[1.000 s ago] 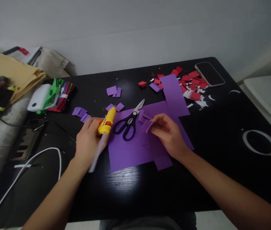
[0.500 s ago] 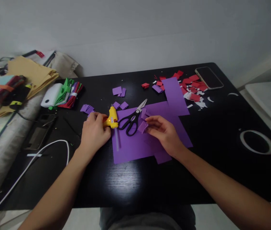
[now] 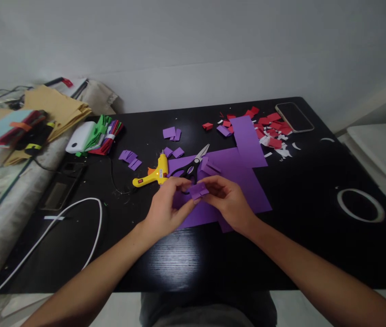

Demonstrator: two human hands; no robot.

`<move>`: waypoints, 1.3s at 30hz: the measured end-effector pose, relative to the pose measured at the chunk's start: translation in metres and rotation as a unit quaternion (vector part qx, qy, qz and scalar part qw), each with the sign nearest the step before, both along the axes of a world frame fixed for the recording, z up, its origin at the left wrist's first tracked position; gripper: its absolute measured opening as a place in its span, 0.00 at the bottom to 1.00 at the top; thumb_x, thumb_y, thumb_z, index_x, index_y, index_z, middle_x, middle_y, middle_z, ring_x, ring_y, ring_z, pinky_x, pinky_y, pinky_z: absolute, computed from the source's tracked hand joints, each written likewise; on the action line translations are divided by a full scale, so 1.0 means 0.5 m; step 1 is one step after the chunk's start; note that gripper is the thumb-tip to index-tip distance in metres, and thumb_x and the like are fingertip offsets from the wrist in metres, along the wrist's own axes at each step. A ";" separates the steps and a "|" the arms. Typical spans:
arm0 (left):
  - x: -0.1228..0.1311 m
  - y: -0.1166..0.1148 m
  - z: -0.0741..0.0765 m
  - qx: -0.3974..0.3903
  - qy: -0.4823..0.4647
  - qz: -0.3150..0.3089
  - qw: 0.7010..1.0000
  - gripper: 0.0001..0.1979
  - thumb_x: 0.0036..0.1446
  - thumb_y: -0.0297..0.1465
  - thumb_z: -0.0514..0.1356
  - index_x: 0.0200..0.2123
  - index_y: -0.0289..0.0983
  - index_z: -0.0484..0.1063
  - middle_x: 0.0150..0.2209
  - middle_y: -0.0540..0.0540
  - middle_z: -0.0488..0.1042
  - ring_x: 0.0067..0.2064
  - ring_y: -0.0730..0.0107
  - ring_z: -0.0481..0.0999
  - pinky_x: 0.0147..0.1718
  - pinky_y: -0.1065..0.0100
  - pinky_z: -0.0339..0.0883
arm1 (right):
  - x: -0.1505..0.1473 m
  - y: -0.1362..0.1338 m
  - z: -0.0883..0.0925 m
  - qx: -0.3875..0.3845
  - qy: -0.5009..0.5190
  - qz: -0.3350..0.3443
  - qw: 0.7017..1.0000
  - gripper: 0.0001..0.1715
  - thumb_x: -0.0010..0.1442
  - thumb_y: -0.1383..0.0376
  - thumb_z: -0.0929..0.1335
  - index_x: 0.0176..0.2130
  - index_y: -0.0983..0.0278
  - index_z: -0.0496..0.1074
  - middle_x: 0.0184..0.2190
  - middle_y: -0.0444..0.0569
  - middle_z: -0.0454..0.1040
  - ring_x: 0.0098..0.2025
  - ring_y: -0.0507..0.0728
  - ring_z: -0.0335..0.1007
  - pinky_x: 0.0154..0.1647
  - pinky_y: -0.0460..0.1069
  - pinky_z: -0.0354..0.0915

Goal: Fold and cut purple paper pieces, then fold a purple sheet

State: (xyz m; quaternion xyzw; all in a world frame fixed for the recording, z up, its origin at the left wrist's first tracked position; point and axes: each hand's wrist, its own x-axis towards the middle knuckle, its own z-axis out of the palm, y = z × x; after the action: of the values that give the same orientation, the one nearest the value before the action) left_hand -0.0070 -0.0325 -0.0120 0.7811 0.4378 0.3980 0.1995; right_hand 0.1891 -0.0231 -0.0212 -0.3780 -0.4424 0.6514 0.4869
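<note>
Between my two hands is a small folded piece of purple paper (image 3: 198,190). My left hand (image 3: 168,204) pinches its left side, and my right hand (image 3: 229,200) grips its right side. Below them lies a large purple sheet (image 3: 247,190), partly covered by my hands. Black-handled scissors (image 3: 198,161) rest on the sheet just beyond my fingers, blades pointing away. A yellow glue gun (image 3: 153,173) lies left of the scissors. Folded purple pieces (image 3: 209,167) sit right of the scissors. More small purple pieces (image 3: 130,159) are left of the glue gun.
Red paper pieces (image 3: 271,125) and white scraps lie at the back right beside a phone (image 3: 294,116). A roll of tape (image 3: 360,205) is at the right. Coloured paper bundles (image 3: 99,136) and a white cable (image 3: 99,222) occupy the left. A purple strip (image 3: 249,141) overlaps the sheet.
My left hand has let go of the glue gun, which stays on the table, and moved right to the purple piece. My right hand has brought that piece slightly nearer to me.
</note>
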 end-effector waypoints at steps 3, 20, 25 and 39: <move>-0.002 0.003 0.002 0.003 -0.028 -0.019 0.999 0.07 0.65 0.32 0.65 0.45 0.39 0.72 0.37 0.47 0.77 0.39 0.67 0.76 0.40 0.65 0.71 | -0.005 -0.006 0.002 -0.007 -0.004 0.009 1.000 0.18 0.51 0.58 0.82 0.39 0.59 0.79 0.39 0.47 0.84 0.46 0.59 0.82 0.57 0.57 0.76; -0.007 0.009 0.009 -0.019 -0.062 -0.041 0.997 0.06 0.64 0.33 0.66 0.38 0.38 0.74 0.30 0.49 0.76 0.33 0.69 0.76 0.34 0.67 0.71 | 0.005 -0.011 0.013 0.079 -0.108 -0.003 0.991 0.12 0.56 0.56 0.79 0.38 0.59 0.81 0.36 0.47 0.83 0.41 0.59 0.81 0.48 0.54 0.76; -0.006 0.005 0.016 -0.037 -0.059 -0.045 0.997 0.05 0.67 0.31 0.62 0.37 0.38 0.74 0.34 0.46 0.78 0.35 0.68 0.77 0.36 0.66 0.71 | 0.005 -0.010 0.009 0.081 -0.136 -0.025 0.987 0.13 0.56 0.54 0.79 0.35 0.58 0.81 0.34 0.46 0.83 0.39 0.59 0.80 0.45 0.54 0.75; -0.011 0.005 0.008 -0.004 -0.027 -0.056 0.998 0.03 0.68 0.30 0.62 0.41 0.38 0.76 0.37 0.45 0.81 0.39 0.67 0.80 0.40 0.65 0.75 | 0.008 -0.005 0.015 0.067 -0.139 -0.021 0.988 0.14 0.56 0.52 0.79 0.32 0.59 0.80 0.31 0.45 0.82 0.36 0.58 0.79 0.42 0.53 0.74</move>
State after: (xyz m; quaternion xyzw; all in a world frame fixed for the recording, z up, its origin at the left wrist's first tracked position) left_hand -0.0126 -0.0297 -0.0080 0.7924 0.3894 0.4056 0.2364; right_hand 0.1931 -0.0256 -0.0137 -0.4408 -0.5406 0.5506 0.4586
